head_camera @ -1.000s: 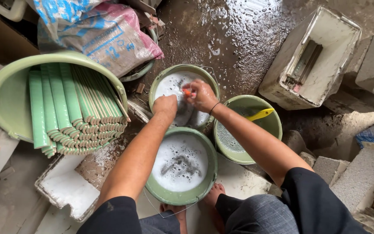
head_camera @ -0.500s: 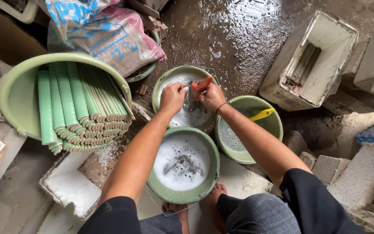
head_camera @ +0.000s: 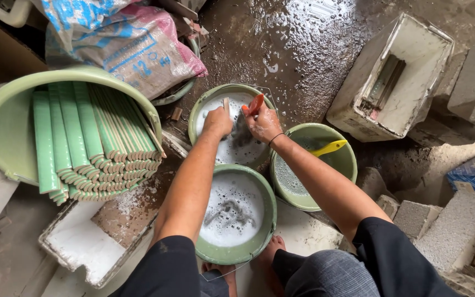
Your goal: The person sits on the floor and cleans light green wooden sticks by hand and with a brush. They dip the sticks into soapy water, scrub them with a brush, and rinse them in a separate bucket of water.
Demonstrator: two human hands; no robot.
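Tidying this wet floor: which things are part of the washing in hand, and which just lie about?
In use: left hand holding a pale strip; right hand holding a red brush; far foamy bucket.

Lying about: near foamy bucket, yellow-handled tool, tub of green strips, printed sacks, white box.

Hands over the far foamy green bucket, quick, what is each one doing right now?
Left hand: closed on a thin pale stick-like piece over the foamy green plastic bucket.
Right hand: closed on a small orange-red tool.
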